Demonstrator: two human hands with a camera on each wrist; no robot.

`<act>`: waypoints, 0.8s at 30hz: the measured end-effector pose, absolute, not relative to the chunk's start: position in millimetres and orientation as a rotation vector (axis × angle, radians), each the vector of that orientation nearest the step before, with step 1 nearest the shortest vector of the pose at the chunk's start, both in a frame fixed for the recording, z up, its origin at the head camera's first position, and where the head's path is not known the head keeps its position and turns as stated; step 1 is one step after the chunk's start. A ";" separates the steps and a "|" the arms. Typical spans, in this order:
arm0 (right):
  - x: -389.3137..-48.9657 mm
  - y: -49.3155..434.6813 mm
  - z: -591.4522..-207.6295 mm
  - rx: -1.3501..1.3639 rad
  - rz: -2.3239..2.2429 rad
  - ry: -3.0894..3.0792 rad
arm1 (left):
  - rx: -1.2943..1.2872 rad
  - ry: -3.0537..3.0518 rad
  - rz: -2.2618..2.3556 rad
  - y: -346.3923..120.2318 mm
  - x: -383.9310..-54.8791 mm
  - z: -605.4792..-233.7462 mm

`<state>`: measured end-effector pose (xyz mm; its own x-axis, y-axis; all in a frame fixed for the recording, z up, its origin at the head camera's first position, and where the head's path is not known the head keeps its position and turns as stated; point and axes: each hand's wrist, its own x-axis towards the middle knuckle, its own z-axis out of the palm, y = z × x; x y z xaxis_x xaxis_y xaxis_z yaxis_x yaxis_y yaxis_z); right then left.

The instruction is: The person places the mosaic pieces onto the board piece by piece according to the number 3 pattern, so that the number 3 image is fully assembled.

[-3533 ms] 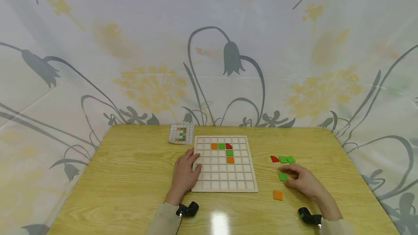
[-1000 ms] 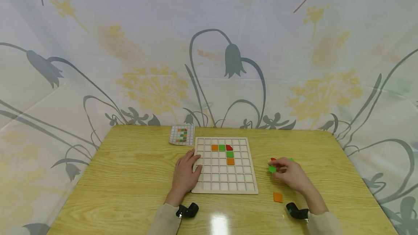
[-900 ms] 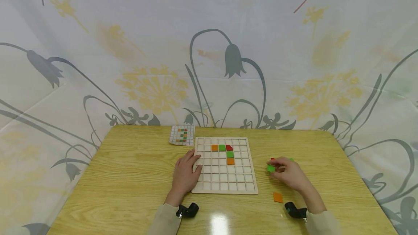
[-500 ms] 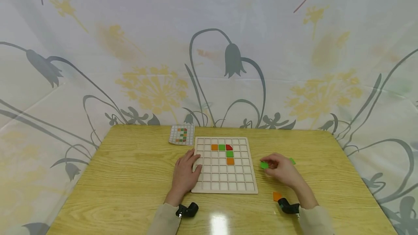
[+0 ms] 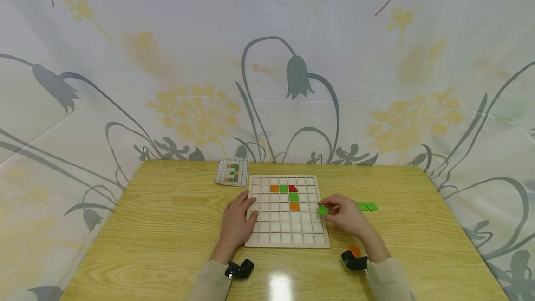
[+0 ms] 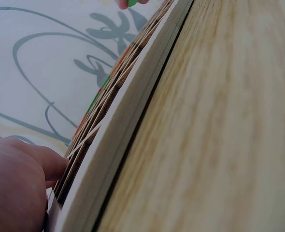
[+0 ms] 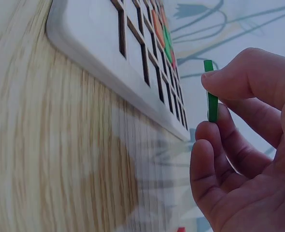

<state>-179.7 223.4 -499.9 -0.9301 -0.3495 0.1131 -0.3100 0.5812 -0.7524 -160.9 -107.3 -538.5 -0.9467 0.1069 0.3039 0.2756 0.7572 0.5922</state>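
Observation:
My right hand (image 5: 344, 215) pinches a green square tile (image 5: 323, 210) between thumb and fingers, just over the right edge of the grid board (image 5: 287, 244). In the right wrist view the tile (image 7: 211, 104) is seen edge-on, raised off the table. My left hand (image 5: 237, 219) rests on the board's left edge with its fingers spread and relaxed. In the board's cells lie two orange tiles (image 5: 294, 206), two green tiles (image 5: 283, 188) and a red quarter-round tile (image 5: 293, 188).
Behind the board's left corner lies a pattern card (image 5: 232, 173). Two loose green tiles (image 5: 367, 206) lie right of my right hand. An orange tile (image 5: 355, 250) is partly covered by the right wrist camera (image 5: 353, 261). A bit of red (image 7: 181, 229) shows in the right wrist view.
My right hand has taken the nearer green tile from the table and carried it left to the board's right edge. My left hand has stayed in place.

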 end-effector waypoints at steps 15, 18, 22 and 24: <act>-187.4 196.2 -499.4 -0.584 -1.302 2.704 | -0.300 -2.691 -0.973 -107.8 -161.1 -539.2; -189.3 192.5 -500.7 -0.581 -1.286 2.711 | -0.305 -2.689 -0.975 -107.6 -160.8 -538.8; -192.0 188.2 -501.7 -0.581 -1.274 2.713 | -0.306 -2.693 -0.979 -107.5 -160.4 -537.9; -193.1 186.0 -501.4 -0.591 -1.259 2.718 | -0.304 -2.697 -0.976 -107.5 -160.5 -537.4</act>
<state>-193.1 186.0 -501.4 -0.9214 -0.3803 0.0803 -0.3072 0.5859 -0.7499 -160.5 -107.5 -537.4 -0.9452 0.1078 0.3083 0.2801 0.7529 0.5956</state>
